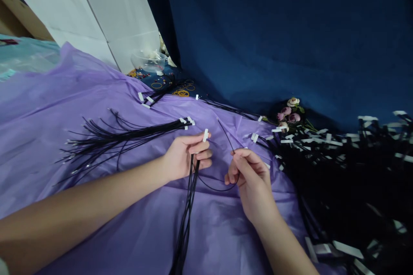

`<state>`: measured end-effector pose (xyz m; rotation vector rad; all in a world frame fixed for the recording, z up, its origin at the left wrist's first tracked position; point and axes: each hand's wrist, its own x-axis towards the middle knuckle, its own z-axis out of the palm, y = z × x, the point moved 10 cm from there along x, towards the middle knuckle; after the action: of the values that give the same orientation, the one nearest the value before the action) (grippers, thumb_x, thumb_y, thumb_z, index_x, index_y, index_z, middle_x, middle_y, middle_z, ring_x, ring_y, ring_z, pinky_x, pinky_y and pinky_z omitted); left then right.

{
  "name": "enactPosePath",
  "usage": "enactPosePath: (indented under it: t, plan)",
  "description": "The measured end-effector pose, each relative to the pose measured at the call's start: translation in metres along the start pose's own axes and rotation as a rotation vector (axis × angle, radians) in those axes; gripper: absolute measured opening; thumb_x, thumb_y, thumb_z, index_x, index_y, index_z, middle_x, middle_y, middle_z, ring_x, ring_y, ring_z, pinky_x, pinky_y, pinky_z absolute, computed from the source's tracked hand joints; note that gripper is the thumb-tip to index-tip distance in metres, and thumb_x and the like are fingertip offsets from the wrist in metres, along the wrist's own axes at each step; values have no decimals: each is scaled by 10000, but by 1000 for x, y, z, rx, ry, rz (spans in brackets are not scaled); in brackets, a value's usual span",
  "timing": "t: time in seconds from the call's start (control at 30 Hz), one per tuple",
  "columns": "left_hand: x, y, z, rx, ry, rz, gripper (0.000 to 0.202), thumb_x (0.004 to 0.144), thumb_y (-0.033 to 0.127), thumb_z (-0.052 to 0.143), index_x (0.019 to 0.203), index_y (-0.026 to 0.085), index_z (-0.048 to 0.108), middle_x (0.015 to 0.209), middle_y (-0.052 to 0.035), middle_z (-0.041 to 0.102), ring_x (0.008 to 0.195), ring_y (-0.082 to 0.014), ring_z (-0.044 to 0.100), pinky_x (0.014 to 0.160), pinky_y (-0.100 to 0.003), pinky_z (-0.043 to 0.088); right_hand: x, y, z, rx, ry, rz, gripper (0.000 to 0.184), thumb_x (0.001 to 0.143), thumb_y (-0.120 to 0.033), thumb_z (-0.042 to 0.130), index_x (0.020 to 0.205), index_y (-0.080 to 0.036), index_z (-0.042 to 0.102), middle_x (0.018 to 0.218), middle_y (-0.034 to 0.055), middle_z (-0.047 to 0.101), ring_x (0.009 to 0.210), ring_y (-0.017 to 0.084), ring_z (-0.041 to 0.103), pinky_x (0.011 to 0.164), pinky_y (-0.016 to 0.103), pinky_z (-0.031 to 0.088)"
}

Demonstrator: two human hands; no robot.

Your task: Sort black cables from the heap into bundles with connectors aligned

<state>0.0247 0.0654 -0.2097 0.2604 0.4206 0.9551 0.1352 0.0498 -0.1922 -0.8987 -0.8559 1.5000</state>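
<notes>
My left hand (190, 157) is closed round a bundle of thin black wires (189, 206) near the middle of the view. A white connector (205, 135) sticks up at its thumb and fingertips, and the wires hang down toward the bottom edge. With thumb and forefinger, my right hand (250, 172) pinches a single black wire (228, 135). Its free end points up and left, while the rest loops below back to the left hand. Left of my hands lies a bundle of black wires (129, 137), its white connectors at the right end and loose ends fanned out.
A large heap of black wires (338, 180) with white connectors fills the right side. Purple sheeting (97, 90) covers the work surface. Behind are artificial flowers (288, 114), yellow rubber bands (181, 93), a clear plastic bowl (149, 61) and a dark blue cloth (284, 38).
</notes>
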Motion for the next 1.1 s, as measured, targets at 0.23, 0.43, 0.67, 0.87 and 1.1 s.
enactPosePath:
  t: [0.23, 0.43, 0.67, 0.87, 1.1]
  plan:
    - [-1, 1, -1, 24, -2, 11, 41, 857, 156, 539, 883, 133, 560, 509, 77, 229, 463, -85, 322, 483, -226, 290, 0, -1, -3, 18, 19, 15, 193, 712, -340, 757, 777, -195, 649, 503, -71, 512, 413, 68, 456, 440, 214, 409]
    - [1, 0, -6, 57, 29, 7, 59, 844, 169, 568, 864, 141, 520, 567, 66, 290, 479, -73, 345, 424, -188, 242, 1, -1, -4, 58, 36, 24, 173, 695, -320, 759, 749, -195, 652, 494, -73, 492, 402, 66, 445, 416, 204, 384]
    - [1, 1, -10, 81, 59, 17, 55, 865, 188, 547, 869, 148, 509, 619, 52, 299, 546, -88, 403, 394, -172, 237, 2, 2, -5, 66, 33, 44, 157, 707, -313, 751, 759, -199, 655, 508, -72, 497, 406, 63, 453, 419, 199, 371]
    - [2, 1, -11, 93, 62, 22, 71, 855, 195, 567, 877, 157, 511, 632, 51, 309, 553, -90, 412, 384, -164, 245, 2, 1, -5, 70, 33, 48, 161, 707, -312, 747, 759, -196, 648, 513, -71, 498, 412, 68, 453, 422, 205, 376]
    - [2, 0, -9, 126, 79, 10, 78, 847, 192, 581, 851, 161, 509, 624, 54, 327, 518, -73, 389, 394, -159, 246, 2, -1, -5, 91, 61, 46, 186, 700, -320, 738, 760, -195, 614, 522, -81, 470, 412, 62, 423, 429, 216, 406]
